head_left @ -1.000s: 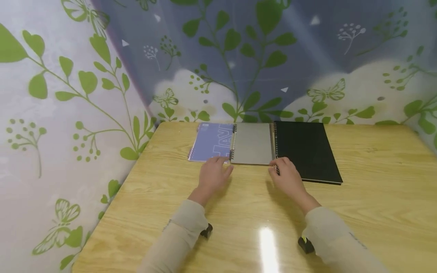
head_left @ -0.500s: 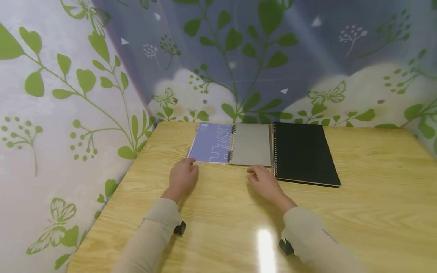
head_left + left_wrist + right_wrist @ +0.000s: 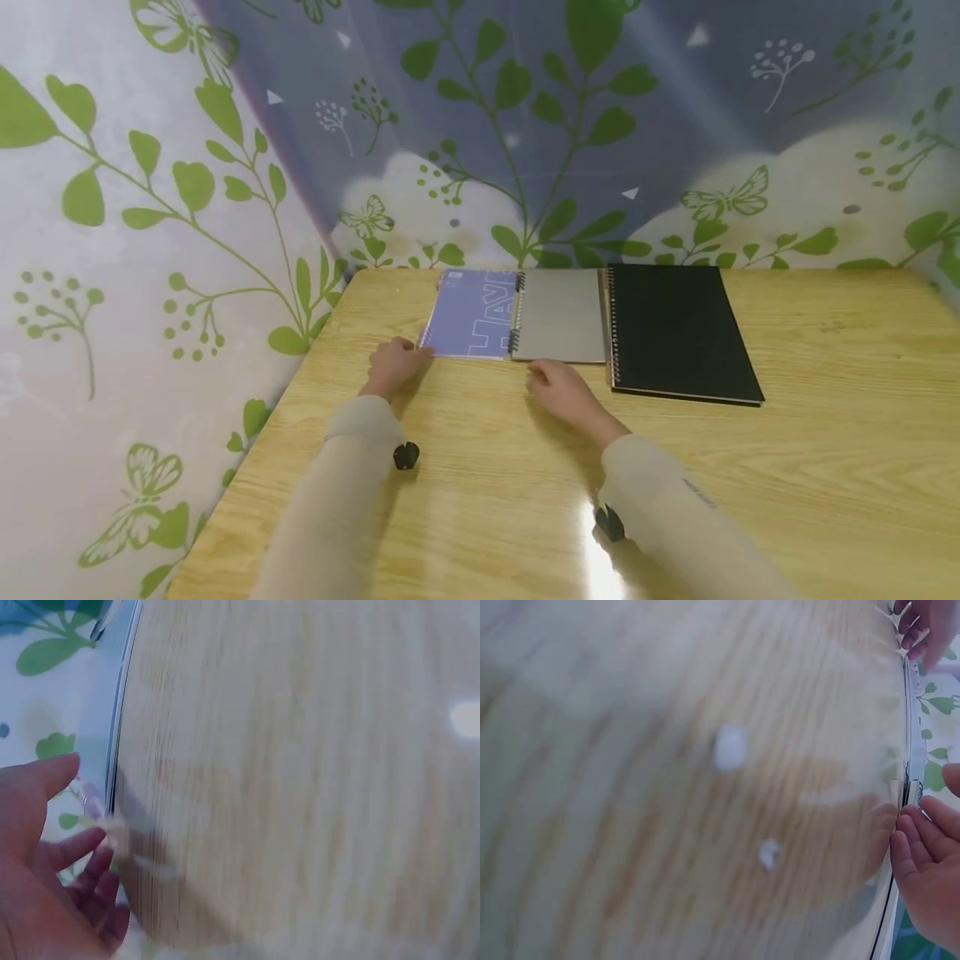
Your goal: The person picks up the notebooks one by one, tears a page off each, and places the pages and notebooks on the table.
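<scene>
I see both hands have slid leftward along the wooden desk (image 3: 750, 467): my left hand (image 3: 393, 364) now touches the purple spiral notebook's (image 3: 471, 325) near corner, fingers relaxed, while my right hand (image 3: 558, 387) rests loosely below the grey spiral notebook (image 3: 558, 317), holding nothing.

- Head view: looks forward and down from above the near edge of the wooden table (image 3: 750, 467); wallpapered corner fills the upper half of the frame, both sleeves enter from the bottom.
- Left wrist view: very close to the tabletop, blurred; left hand (image 3: 45, 892) at lower left of the frame, wood grain across the rest.
- Right wrist view: equally close and blurred; right hand (image 3: 930, 877) at lower right.
- Shared by all three: the tabletop surface; the wrist views also catch leaf-patterned wallpaper at their edges.
</scene>
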### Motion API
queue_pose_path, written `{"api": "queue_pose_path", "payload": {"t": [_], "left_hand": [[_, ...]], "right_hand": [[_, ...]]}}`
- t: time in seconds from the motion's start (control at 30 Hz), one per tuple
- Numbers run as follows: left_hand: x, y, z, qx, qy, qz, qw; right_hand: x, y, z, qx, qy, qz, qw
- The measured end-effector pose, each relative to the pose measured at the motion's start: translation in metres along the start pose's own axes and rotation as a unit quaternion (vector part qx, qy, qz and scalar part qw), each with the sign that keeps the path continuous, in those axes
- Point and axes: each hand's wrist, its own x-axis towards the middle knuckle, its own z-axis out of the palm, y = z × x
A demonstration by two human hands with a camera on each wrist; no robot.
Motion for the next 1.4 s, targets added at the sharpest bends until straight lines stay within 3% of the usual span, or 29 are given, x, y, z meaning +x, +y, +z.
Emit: {"api": "queue_pose_path", "payload": {"t": [0.23,0.37,0.57,0.6,0.67,0.8,0.83,0.9,0.97,1.1,1.2,1.4], "left_hand": [[0.008,0.013,0.017,-0.009,0.041,-0.067,0.9969],[0.007,0.019,0.02,-0.042,0.068,-0.096,0.9921],[0.013,0.015,0.013,-0.14,0.085,-0.06,0.9847],[0.015,0.014,0.011,-0.17,0.084,-0.057,0.9801],[0.017,0.013,0.009,-0.249,0.079,-0.067,0.963],[0.02,0.014,0.005,-0.403,0.035,-0.088,0.9104],[0.019,0.015,0.004,-0.421,0.023,-0.089,0.9025],[0.017,0.016,0.005,-0.439,0.001,-0.086,0.8944],[0.015,0.017,0.006,-0.448,-0.003,-0.085,0.8897],[0.007,0.015,0.007,-0.464,0.004,-0.076,0.8826],[-0.001,0.011,0.006,-0.459,0.004,-0.059,0.8862],[-0.03,-0.006,0.007,-0.454,-0.022,-0.044,0.8899]], "right_hand": [[0.003,-0.003,0.004,0.004,-0.006,-0.01,1.0],[0.004,-0.005,0.006,0.0,-0.018,-0.014,1.0],[0.008,-0.008,0.01,-0.004,-0.018,-0.004,1.0],[0.009,-0.009,0.011,-0.005,-0.018,-0.002,1.0],[0.01,-0.011,0.013,-0.001,-0.019,0.003,1.0],[0.014,-0.016,0.018,0.02,-0.007,0.023,1.0],[0.015,-0.017,0.019,0.031,-0.003,0.032,0.999],[0.017,-0.02,0.021,0.066,0.007,0.058,0.996],[0.018,-0.023,0.023,0.116,0.014,0.09,0.989],[0.021,-0.029,0.024,0.215,0.025,0.153,0.964],[0.025,-0.032,0.025,0.275,0.023,0.159,0.948],[0.031,-0.039,0.033,0.39,0.027,0.175,0.904]]}}
